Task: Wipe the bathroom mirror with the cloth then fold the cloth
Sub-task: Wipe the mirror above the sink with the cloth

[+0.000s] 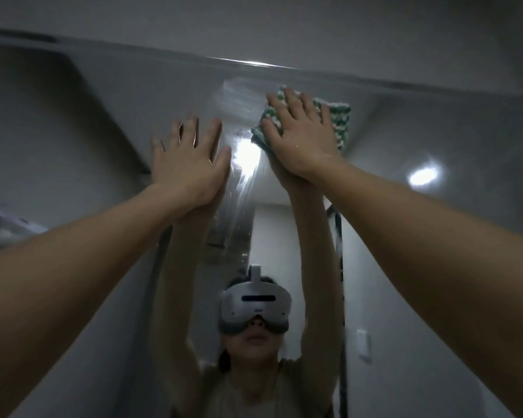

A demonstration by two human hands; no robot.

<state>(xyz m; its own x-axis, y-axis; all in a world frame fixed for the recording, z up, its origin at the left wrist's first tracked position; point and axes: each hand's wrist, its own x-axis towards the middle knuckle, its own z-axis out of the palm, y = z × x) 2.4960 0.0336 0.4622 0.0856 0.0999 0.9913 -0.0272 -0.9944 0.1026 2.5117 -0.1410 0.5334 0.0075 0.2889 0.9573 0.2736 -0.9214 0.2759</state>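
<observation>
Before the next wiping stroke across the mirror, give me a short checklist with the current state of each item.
1. Cloth flat against the mirror: ok, near the top edge.
2. Right hand covers the cloth with spread, straight fingers: ok.
3. Left hand flat on the glass, clear of the cloth: ok.
4. Wet streaks between the hands wiped off: not ok.
5. Cloth clean enough to continue: cannot tell.
</observation>
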